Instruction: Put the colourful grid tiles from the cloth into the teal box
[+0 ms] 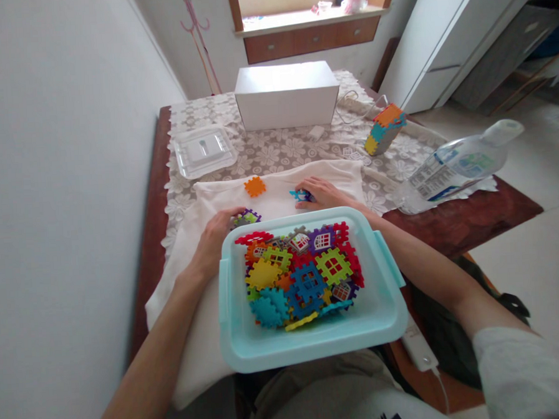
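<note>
A: So, where were your hands at that moment?

B: Both rested on the cream cloth spread over the lace-covered table, just past the far rim of the pale blue plastic tub. Your left hand was curled over a purple and green interlocking tile, fingers closed on it. Your right hand pressed down on a small blue tile, fingertips pinching it against the cloth.

A: Why was the tub so close to you?

B: It sat at the table's near edge, against your lap, likely so you could reach over it while the pile of interlocking tiles stayed within reach. The tiles lay heaped toward the tub's middle, red, yellow, green, blue and purple, some with window shapes.

A: And the cloth?

B: It seemed to give you a plain, soft working surface over the patterned lace. One orange tile lay alone on it, between your hands and a little farther out.

A: Anything else on the table?

B: A clear tub lid lay flat at the far left, set aside. A white box stood at the back. A finished cube of coloured tiles sat to the right, and a clear plastic bottle lay on its side near the right edge.
</note>
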`<state>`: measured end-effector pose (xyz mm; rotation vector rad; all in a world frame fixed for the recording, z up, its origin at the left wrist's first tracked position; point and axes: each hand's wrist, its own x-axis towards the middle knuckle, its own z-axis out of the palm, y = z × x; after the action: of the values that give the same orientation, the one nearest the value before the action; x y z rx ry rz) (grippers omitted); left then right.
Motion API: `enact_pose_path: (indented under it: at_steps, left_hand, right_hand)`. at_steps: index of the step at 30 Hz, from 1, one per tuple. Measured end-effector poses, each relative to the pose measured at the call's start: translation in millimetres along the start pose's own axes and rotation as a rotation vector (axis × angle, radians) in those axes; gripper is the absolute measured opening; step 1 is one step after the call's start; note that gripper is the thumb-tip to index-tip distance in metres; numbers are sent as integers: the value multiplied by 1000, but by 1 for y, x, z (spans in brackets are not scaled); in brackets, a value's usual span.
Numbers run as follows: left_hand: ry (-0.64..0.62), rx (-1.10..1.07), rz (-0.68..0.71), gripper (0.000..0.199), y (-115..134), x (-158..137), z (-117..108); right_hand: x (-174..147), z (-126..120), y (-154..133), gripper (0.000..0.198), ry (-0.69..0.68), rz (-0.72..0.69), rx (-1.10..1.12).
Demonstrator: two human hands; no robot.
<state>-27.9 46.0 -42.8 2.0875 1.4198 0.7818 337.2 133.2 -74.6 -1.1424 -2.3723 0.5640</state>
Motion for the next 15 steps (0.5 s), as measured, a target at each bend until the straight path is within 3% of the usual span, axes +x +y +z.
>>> enact_pose_path:
  at_steps: [4,8,11,15]
  left_hand:
    - [95,-104,-30,62,-4,1,4]
    - [-15,-82,-47,42,-1,0,1]
    - [-34,-35,-42,23,3,-1,-1]
    - [119,-269,-173,32,6,0,3]
  right_hand:
    - [1,-9,5,37,-49,-43,69]
    - [-1,-19,16,51,-104,-80,161]
    - [-2,-20,17,40,-60,-1,267]
    - [-1,-17,4,30,-46,132,640]
